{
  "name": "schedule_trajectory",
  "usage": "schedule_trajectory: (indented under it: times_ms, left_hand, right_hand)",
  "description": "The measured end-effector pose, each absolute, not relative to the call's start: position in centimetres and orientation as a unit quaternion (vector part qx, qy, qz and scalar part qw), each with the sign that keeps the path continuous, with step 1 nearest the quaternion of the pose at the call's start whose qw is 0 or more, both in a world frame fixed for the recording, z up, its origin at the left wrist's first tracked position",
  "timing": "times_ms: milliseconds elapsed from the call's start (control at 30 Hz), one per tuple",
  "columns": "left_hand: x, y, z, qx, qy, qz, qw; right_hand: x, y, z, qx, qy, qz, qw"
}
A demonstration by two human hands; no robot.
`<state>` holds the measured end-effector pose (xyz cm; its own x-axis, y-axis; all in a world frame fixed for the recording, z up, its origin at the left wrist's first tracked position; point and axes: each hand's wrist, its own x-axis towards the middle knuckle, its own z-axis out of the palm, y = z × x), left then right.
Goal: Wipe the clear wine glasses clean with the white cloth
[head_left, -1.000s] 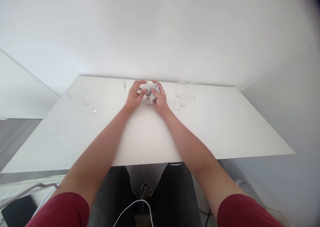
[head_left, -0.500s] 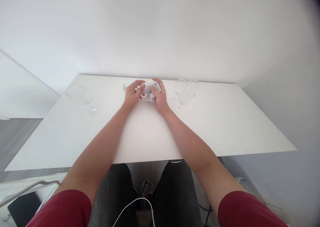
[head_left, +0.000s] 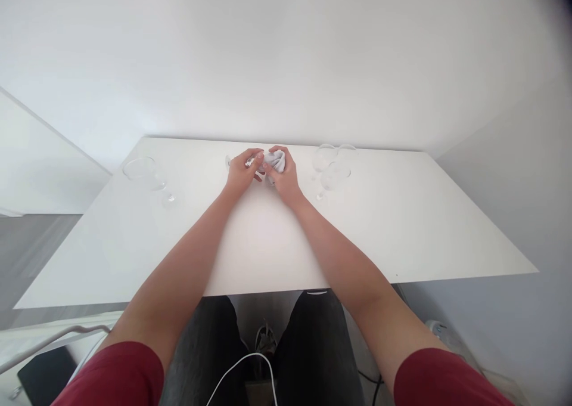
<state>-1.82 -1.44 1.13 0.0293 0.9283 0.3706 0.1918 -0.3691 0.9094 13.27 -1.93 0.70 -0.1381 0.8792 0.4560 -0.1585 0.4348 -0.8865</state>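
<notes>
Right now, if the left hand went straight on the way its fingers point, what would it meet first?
Probably the pale cloth bunched in the right hand; whether it touches the left hand, closed around a clear glass, is unclear.

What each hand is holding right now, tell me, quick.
Left hand: closed around a clear glass.
Right hand: closed on a bunched white cloth.
</notes>
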Motion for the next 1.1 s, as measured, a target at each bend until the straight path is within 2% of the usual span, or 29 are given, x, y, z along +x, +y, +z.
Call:
schedule_trajectory:
  times_ms: [233, 500, 800, 967, 1100]
  left_hand:
    - [-2.1, -1.7, 1.2, 0.645, 0.368, 0.542, 0.393]
    - [-1.6, -1.7, 1.2, 0.642, 0.392, 0.53, 0.391]
    - [-1.8, -2.9, 3.3, 0.656, 0.315, 0.482, 0.488]
    - [-3.6, -1.7, 2.5, 0.564, 0.332, 0.561, 0.507]
    - [-4.6, -0.5, 1.7, 0.428, 0.352, 0.711, 0.433]
  right_hand:
    - [13.4, -2.1, 1.2, -0.304, -0.645, 0.411, 0.568]
    - [13.7, -1.7, 1.1, -0.341, -0.526, 0.439, 0.643]
    - [13.9, -1.1, 0.6, -0.334, -0.432, 0.457, 0.702]
    - [14.1, -0.3, 0.1, -0.338, -0.348, 0.493, 0.722]
    - [14.2, -0.1, 0.1, -0.329, -0.339, 0.527, 0.706]
